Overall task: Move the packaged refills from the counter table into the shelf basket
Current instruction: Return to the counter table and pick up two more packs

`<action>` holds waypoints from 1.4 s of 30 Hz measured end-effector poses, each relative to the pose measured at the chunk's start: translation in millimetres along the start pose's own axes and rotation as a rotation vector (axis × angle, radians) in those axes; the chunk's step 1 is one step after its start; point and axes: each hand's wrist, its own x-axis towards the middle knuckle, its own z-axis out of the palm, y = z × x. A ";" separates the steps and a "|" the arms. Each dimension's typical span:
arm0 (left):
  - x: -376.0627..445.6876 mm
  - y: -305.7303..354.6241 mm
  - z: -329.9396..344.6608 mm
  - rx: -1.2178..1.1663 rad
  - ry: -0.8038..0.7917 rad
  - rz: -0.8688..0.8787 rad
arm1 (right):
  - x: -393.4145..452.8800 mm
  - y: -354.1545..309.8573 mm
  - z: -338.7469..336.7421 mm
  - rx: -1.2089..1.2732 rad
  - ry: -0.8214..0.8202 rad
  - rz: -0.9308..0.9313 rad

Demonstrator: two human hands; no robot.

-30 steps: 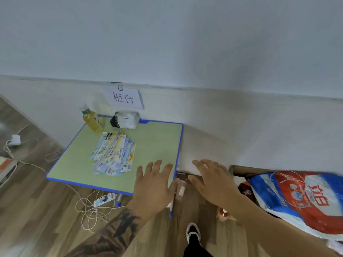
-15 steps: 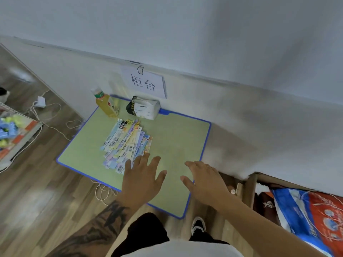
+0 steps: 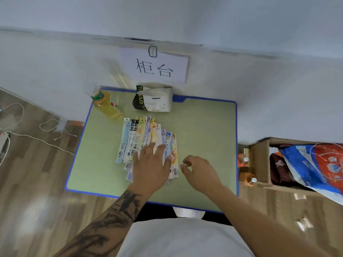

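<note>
A fanned row of long, narrow packaged refills [image 3: 138, 138] in pastel colours lies on the green, blue-edged counter table [image 3: 206, 130]. My left hand [image 3: 151, 164] rests flat on the near end of the packs, fingers spread. My right hand [image 3: 199, 172] hovers just right of the packs with its fingers curled and nothing in it. The shelf basket is not in view.
A yellow drink bottle [image 3: 106, 104] and a tissue pack [image 3: 153, 99] stand at the table's back edge, under a paper sign [image 3: 154, 66] on the wall. A cardboard box [image 3: 259, 160] with bottles and a printed bag [image 3: 315, 164] sits right. Cables [image 3: 37, 136] lie on the floor left.
I have stepped closer, so the table now lies straight below me. Both hands moved forward over it; the left one came down onto the refill packs and the right one curled its fingers.
</note>
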 end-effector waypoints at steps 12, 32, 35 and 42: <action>24.3 -93.9 -2.0 0.128 -0.128 0.097 | 61.8 -95.3 62.4 0.004 0.132 0.257; 12.2 -51.4 -43.5 -1.010 -0.393 -0.237 | -37.4 -93.8 25.8 0.958 -0.057 0.236; 5.8 -59.9 -43.8 -1.130 -0.385 -0.297 | -33.4 -99.9 28.0 0.920 -0.074 0.220; 14.1 -96.8 -39.2 -1.117 -0.400 -0.381 | 33.9 -94.4 42.3 0.478 0.085 0.289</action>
